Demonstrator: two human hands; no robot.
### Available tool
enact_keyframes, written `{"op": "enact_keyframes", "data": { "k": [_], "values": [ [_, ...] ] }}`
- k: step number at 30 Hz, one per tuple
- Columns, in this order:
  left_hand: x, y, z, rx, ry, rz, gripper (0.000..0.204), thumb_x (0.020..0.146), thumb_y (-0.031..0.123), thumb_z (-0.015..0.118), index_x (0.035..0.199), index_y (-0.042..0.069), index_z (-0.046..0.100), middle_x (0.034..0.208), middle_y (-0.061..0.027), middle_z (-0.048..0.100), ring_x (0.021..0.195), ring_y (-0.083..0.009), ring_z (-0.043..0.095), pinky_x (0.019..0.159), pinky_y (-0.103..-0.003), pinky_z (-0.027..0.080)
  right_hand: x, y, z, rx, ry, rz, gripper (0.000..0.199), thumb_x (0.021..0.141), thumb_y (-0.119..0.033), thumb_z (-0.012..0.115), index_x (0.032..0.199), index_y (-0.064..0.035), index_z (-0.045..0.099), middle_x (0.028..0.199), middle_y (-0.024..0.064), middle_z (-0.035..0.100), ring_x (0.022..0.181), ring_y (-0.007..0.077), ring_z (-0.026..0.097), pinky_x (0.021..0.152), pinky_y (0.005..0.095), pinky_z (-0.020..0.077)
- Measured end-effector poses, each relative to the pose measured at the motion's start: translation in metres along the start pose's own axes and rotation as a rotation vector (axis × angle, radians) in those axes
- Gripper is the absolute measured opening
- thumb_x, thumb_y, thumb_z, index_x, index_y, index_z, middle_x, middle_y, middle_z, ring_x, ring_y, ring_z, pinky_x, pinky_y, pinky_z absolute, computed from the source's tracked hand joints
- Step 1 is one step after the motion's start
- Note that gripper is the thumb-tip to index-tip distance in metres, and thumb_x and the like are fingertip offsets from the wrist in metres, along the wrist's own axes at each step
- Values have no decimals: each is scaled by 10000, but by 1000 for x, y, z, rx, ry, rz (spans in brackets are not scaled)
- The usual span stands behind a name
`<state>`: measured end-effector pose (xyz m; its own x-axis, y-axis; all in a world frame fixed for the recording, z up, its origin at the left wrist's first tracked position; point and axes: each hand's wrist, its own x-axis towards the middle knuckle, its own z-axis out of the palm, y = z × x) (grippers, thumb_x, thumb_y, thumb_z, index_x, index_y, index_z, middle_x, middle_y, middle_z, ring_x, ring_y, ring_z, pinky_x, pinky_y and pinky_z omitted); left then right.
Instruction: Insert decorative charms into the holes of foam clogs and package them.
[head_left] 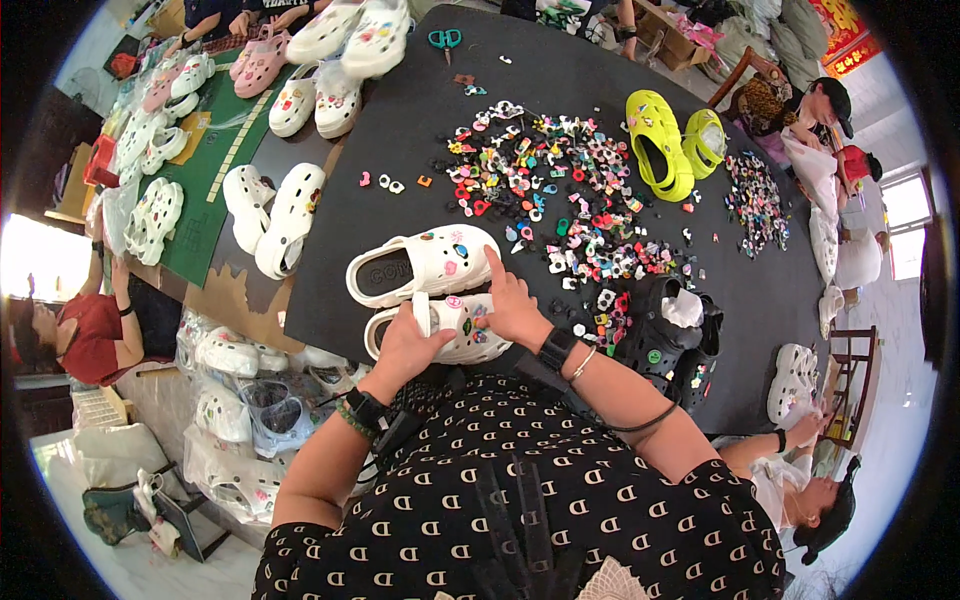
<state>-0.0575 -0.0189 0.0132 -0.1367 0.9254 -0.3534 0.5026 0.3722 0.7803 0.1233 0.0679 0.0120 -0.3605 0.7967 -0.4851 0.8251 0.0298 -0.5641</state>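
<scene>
Two white clogs lie side by side on the black table in front of me, dotted with colourful charms. The far clog [430, 250] points its toe to the right. My left hand [408, 345] grips the near clog [462, 322] around its heel end, beside the upright strap. Across its toe end lies my right hand [515, 308], thumb on the near clog and index finger reaching to the far clog's toe. The undersides of my fingers are partly hidden.
Loose charms [545, 175] spread in a heap beyond the clogs. Yellow-green clogs [660, 145] stand at the far right, black clogs [662, 325] near my right forearm. White clogs [290, 222] sit to the left, teal scissors [445, 40] at the back. Other people work around the table.
</scene>
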Motion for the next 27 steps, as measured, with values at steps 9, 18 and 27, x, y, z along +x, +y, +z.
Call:
{"op": "enact_keyframes", "data": {
  "k": [9, 18, 27],
  "values": [
    [-7, 10, -9, 80, -10, -60, 737, 723, 320, 802, 1237, -67, 442, 1105, -227, 626, 1027, -351, 627, 878, -399, 491, 4, 32, 2, 118, 11, -95, 1179, 662, -122, 827, 1510, -186, 11, 1187, 155, 562, 1130, 363, 517, 958, 497, 415],
    [-31, 7, -49, 159, -3, -51, 595, 681, 226, 828, 1162, 37, 535, 1100, -147, 617, 951, -284, 621, 817, -388, 494, -19, 94, -6, 258, 246, -349, 442, 824, -309, 715, 1134, -20, 590, 1156, 167, 557, 1096, 336, 532, 951, 390, 437],
    [7, -19, -62, 689, 104, 363, 636, 594, 291, 831, 1136, 80, 572, 1169, -114, 537, 1118, -323, 498, 878, -463, 442, -30, 127, 5, -420, 218, -240, 858, 746, -438, 753, 1440, -148, 340, 1551, 205, 127, 1428, 424, 88, 1030, 623, 224]
  ]
}}
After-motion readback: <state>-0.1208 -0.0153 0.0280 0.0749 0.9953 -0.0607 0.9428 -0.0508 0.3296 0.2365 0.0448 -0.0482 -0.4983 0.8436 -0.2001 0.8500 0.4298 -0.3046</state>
